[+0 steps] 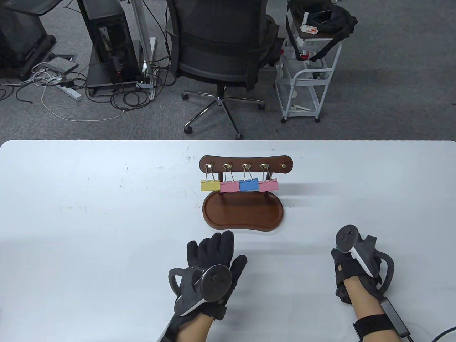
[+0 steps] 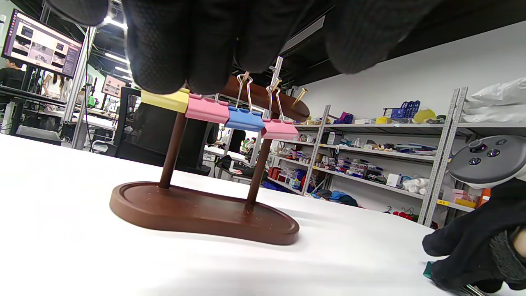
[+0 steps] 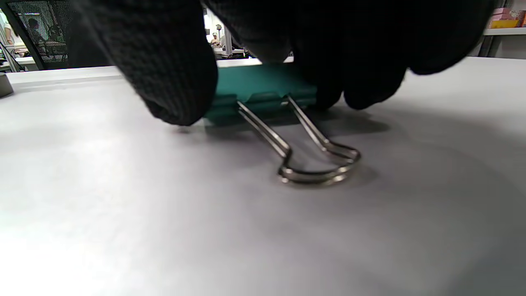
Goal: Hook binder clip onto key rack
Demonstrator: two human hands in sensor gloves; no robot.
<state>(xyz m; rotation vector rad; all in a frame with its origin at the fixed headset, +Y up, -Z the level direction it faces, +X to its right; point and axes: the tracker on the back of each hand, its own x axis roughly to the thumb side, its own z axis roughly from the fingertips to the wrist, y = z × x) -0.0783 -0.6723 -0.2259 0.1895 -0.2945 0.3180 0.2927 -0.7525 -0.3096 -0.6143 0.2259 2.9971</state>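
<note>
The brown wooden key rack (image 1: 245,164) stands on its tray base (image 1: 243,213) at mid-table. Yellow (image 1: 210,185), pink (image 1: 229,186), blue (image 1: 248,185) and pink (image 1: 268,185) binder clips hang from its hooks; the rightmost hook (image 1: 284,166) is bare. My right hand (image 1: 351,263) is at the front right of the table. In the right wrist view its fingers (image 3: 172,74) pinch the body of a teal binder clip (image 3: 259,88) that lies on the table, wire handles (image 3: 316,164) pointing toward the camera. My left hand (image 1: 213,256) lies flat and empty in front of the base.
The white table (image 1: 89,213) reaches from edge to edge of the table view. Beyond its far edge stand an office chair (image 1: 221,46), a white cart (image 1: 306,78) and a computer tower with cables (image 1: 110,46).
</note>
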